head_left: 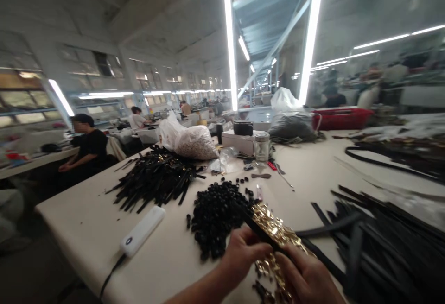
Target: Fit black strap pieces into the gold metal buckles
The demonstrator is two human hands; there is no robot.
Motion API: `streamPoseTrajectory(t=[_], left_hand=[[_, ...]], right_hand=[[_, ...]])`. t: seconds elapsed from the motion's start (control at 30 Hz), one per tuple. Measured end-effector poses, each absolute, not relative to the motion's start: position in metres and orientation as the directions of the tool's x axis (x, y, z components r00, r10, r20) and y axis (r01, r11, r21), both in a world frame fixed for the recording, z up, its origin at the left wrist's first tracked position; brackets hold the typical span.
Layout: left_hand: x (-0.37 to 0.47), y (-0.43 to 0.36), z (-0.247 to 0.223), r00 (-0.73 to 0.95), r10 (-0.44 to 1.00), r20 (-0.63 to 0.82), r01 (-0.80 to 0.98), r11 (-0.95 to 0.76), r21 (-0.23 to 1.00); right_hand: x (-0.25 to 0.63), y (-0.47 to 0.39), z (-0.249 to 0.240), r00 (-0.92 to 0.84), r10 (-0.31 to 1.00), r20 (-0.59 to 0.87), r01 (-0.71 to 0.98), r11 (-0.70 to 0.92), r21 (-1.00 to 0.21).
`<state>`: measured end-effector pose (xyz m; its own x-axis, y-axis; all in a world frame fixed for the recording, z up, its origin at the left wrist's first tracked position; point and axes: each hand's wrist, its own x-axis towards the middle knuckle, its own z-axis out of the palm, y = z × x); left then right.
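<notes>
- Head view, bottom edge: left hand and right hand both closed on one black strap, fingers pinching it over the gold buckles. Strap is held just above the table, close to the parts piles, probably so pieces are in easy reach.
- Just left of hands: heap of small black loops, touching the buckle heap.
- Right of hands: loose stack of black straps, blurred, spilling toward the table edge.
- Near left: white power bank with cable running off the front edge, well clear of the piles.
- Mid table: second pile of black straps, some with gold ends, looks like a sorted batch kept apart.
- Behind it: clear bag of pale small parts, a jar, a white box.
- Further: grey bag, red bin.
- Far left: a seated person in black at another table; more workers beyond, too blurred to detail.
</notes>
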<state>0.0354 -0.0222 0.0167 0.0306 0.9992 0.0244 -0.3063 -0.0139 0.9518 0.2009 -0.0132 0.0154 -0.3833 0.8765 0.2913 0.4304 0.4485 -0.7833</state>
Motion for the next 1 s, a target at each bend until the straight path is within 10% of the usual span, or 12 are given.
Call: streamPoseTrajectory(t=[1.0], left_hand=[[0.022, -0.019, -0.001, 0.118, 0.991, -0.060, -0.166, 0.079, 0.983]], right_hand=[[0.204, -0.019, 0.021, -0.470, 0.855, 0.218, 0.448, 0.445, -0.776]])
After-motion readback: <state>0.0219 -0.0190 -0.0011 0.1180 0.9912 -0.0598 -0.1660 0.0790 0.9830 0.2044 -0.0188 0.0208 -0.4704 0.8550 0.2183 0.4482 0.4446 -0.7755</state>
